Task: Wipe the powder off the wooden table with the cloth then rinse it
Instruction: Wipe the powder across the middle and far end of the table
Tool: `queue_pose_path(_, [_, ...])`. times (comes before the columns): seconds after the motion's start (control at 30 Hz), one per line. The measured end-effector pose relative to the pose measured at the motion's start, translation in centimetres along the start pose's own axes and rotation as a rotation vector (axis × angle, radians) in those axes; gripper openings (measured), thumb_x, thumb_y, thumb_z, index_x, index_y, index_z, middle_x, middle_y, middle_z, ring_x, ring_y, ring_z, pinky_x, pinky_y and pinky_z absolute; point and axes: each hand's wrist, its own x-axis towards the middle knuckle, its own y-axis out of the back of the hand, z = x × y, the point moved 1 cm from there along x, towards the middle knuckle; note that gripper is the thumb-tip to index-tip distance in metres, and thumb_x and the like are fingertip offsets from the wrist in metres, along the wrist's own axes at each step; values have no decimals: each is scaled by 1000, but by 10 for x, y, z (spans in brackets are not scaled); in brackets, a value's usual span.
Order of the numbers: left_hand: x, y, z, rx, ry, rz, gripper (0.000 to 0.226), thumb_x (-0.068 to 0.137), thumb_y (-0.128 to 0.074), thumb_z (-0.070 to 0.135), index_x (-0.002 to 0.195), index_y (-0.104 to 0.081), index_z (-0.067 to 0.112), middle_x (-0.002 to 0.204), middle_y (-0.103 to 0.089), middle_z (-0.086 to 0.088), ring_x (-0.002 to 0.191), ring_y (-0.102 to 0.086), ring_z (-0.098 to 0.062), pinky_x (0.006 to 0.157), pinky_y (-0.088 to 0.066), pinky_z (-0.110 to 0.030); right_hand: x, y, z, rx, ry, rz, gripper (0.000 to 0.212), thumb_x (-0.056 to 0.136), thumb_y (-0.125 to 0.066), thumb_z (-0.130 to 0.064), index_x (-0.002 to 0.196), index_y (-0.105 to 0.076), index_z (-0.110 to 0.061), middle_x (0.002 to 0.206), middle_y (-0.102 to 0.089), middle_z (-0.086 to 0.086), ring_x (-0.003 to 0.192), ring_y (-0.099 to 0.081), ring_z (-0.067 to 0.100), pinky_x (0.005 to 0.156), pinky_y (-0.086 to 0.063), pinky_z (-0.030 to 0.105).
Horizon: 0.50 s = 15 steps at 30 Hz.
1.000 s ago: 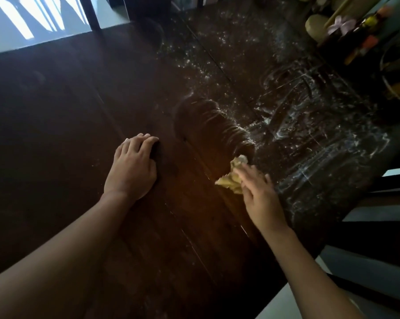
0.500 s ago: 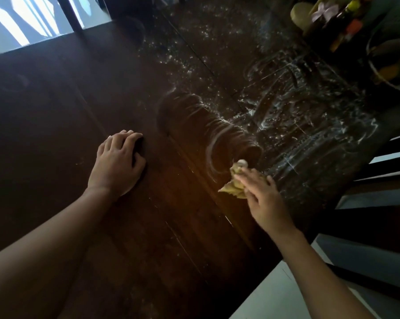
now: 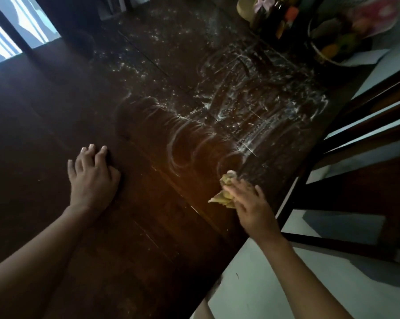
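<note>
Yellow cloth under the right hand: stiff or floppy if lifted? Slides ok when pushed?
Probably floppy: the yellow cloth lies crumpled in folds under the right hand, a corner sticking out. Likely light for its size, since one hand alone keeps it bunched. Pushed, it should slide over the wooden table but smear powder, as the curved streaks beside it suggest.

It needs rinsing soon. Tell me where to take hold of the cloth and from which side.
Grip the crumpled middle of the cloth from above, where the right hand presses it flat; its loose corner pointing left would only trail.
</note>
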Motion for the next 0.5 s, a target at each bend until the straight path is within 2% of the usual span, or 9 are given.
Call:
queue_pose_path(0.1, [-28, -18, 28, 7, -5, -34, 65, 95, -36, 42, 151, -23, 14, 159, -14, -23, 150, -4, -34, 118, 0, -60, 16, 19, 32, -3, -272, 149, 41, 103, -45, -16, 142, -50, -27, 154, -43, 0, 146, -33, 27, 120, -17, 49])
queue_pose_path(0.17, [-35, -23, 37, 13, 6, -30, 69, 91, -34, 47, 152, -21, 18, 159, -12, -22, 150, -2, -33, 117, 0, -61, 26, 11, 21, 4, -358, 206, 43, 100, -48, -14, 142, -52, -22, 154, -42, 5, 146, -33, 30, 121, -19, 50])
queue_pose_path(0.23, [-34, -20, 39, 3, 29, -20, 71, 87, -32, 51, 151, -22, 21, 160, -12, -21, 150, -3, -32, 118, 0, -59, 18, -10, -9, 26, -222, 169, 47, 96, -47, -16, 143, -51, -19, 154, -43, 6, 145, -34, 30, 121, -22, 51])
queue_pose_path(0.3, [-33, -18, 40, 1, 34, -8, 71, 86, -32, 52, 150, -24, 22, 159, -14, -20, 150, -4, -31, 118, -1, -58, -7, -28, -33, 45, 3, 37, 50, 97, -40, -19, 147, -47, -22, 156, -40, 2, 148, -29, 26, 122, -17, 47])
queue_pose_path(0.37, [-34, -16, 41, 3, 32, 0, 71, 86, -33, 51, 149, -25, 22, 158, -15, -20, 149, -6, -31, 118, -2, -58, -28, -31, -35, 42, 151, -59, 48, 101, -39, -19, 148, -44, -27, 159, -36, -3, 150, -25, 20, 123, -14, 42])
queue_pose_path(0.43, [-33, -17, 42, 1, 33, 13, 70, 86, -35, 51, 149, -27, 22, 158, -17, -19, 149, -7, -31, 118, -3, -58, -13, -22, -24, 51, 217, -62, 50, 101, -46, -16, 149, -44, -30, 158, -38, -5, 148, -30, 19, 122, -19, 44])
queue_pose_path(0.5, [-32, -17, 42, -5, 41, 31, 69, 85, -36, 51, 147, -29, 23, 157, -20, -18, 149, -9, -30, 118, -4, -57, 32, -19, -22, 44, 179, -13, 55, 98, -53, -9, 149, -44, -27, 156, -41, -1, 145, -36, 25, 121, -24, 51])
